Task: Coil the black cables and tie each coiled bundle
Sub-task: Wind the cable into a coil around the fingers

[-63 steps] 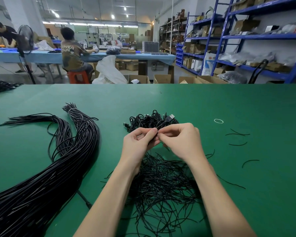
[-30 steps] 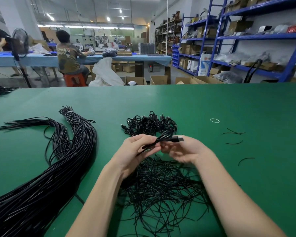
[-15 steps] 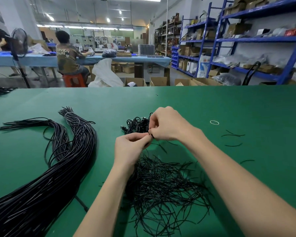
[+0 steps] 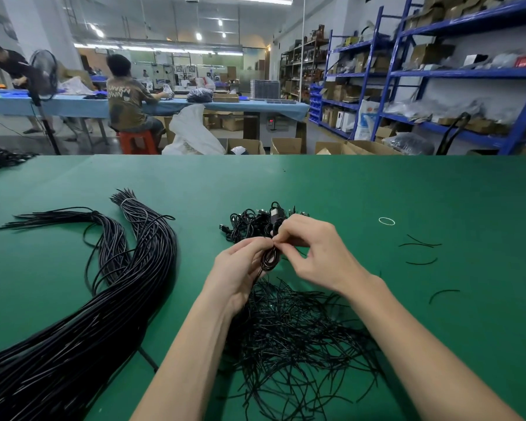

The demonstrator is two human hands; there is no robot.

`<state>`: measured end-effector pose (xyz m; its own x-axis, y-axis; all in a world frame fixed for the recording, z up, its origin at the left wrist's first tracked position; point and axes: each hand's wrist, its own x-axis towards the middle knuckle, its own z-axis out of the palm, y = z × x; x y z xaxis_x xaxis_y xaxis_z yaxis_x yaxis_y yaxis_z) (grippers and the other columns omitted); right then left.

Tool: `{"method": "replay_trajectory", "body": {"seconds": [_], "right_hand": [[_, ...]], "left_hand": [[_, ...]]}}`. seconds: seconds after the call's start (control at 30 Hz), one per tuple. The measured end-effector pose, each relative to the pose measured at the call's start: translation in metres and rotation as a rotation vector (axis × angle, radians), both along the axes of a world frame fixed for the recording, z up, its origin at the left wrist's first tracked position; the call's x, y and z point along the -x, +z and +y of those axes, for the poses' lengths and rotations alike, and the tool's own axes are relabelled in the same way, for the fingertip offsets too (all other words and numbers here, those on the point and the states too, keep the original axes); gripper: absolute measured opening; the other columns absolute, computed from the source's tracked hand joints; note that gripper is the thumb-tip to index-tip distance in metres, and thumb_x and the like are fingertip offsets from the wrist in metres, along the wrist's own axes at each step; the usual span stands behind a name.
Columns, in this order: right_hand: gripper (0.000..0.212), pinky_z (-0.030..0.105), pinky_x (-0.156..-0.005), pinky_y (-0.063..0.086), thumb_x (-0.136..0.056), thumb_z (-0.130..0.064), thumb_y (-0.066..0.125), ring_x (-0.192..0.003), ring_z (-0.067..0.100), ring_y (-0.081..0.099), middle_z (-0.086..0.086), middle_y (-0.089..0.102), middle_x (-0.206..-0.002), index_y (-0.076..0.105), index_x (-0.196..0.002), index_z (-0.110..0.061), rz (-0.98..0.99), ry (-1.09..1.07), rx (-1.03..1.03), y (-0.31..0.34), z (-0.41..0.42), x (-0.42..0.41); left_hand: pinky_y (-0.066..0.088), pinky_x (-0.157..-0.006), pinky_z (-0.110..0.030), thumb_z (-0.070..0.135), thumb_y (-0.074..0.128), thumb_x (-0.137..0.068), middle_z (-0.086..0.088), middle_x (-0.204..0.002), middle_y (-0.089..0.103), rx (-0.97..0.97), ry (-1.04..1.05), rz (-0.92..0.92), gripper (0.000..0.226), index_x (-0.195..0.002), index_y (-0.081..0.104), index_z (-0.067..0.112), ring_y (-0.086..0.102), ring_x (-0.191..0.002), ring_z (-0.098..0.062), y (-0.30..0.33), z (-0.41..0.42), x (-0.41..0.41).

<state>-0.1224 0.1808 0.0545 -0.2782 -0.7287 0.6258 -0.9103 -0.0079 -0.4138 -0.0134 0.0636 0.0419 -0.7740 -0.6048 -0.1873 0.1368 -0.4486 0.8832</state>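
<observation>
The left hand (image 4: 240, 265) sat palm-in above the green counter (image 4: 377, 189), fingers curled around a small coiled cable (image 4: 268, 260), and there was the right hand (image 4: 310, 253) meeting it from the other side, thumb and forefinger pinched tight at the top of that same coil. Fingertips of both hands touched right at the neck of the bundle. Whether a tie sat under those fingertips could not be told; the fingers covered the spot. Both forearms reached in from the near edge, the right one crossing lower and cut off at the frame's corner.

Directly beneath the hands lay a loose heap of thin black tie wires (image 4: 292, 335), tangled, partly hidden by the left forearm. Just beyond the hands sat a pile of finished coiled cables (image 4: 249, 221), one plug (image 4: 274, 213) poking up behind the right hand's knuckles; the count was too hard to make out.

Off to the left, a long thick bundle of uncoiled black cables (image 4: 104, 314) swept across the counter and ran out of the lower-left corner, its far ends splitting into two tails. To the right, well apart, lay a pale rubber band (image 4: 386, 220) and a few stray wire pieces (image 4: 421, 245).

Past the counter's far edge stood open cardboard boxes (image 4: 286, 145) on the floor, their contents out of sight, and blue shelving (image 4: 468, 72) loaded with cartons and bags. A seated person (image 4: 128, 101) worked at a blue table (image 4: 73, 106) behind.
</observation>
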Motion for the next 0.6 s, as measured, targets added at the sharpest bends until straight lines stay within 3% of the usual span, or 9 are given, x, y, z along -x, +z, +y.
{"method": "replay_trajectory", "body": {"seconds": [0.27,0.4,0.6], "right_hand": [[0.006,0.035,-0.077,0.058,-0.084,-0.021,0.074,-0.08,0.007,0.066,-0.011,0.069,-0.082,0.068,-0.084,-0.022,-0.024,-0.142,-0.049,0.0028,0.006,-0.008],[0.012,0.032,-0.078,0.059,-0.086,-0.016,0.079,-0.078,0.006,0.068,-0.011,0.071,-0.08,0.071,-0.082,-0.023,-0.09,-0.205,-0.056,0.0028,0.0048,-0.0073],[0.005,0.025,-0.075,0.057,-0.088,-0.015,0.078,-0.077,0.004,0.067,-0.011,0.072,-0.081,0.077,-0.086,-0.02,-0.088,-0.197,0.1,-0.0044,0.005,-0.0075]], "left_hand": [[0.056,-0.074,-0.025,0.001,0.075,-0.083,-0.014,-0.082,0.073,0.087,0.054,0.034,0.004,-0.086,0.076,0.003,0.064,-0.078,-0.022,-0.0026,0.0082,0.0006],[0.055,-0.081,-0.026,0.003,0.072,-0.086,-0.012,-0.082,0.074,0.081,0.021,0.028,0.005,-0.088,0.076,0.004,0.065,-0.077,-0.018,-0.0036,0.0073,0.0007],[0.057,-0.063,-0.017,-0.001,0.065,-0.089,-0.01,-0.084,0.076,-0.1,-0.086,0.095,0.01,-0.092,0.074,0.003,0.071,-0.071,-0.012,0.0007,0.0047,0.0]]}}
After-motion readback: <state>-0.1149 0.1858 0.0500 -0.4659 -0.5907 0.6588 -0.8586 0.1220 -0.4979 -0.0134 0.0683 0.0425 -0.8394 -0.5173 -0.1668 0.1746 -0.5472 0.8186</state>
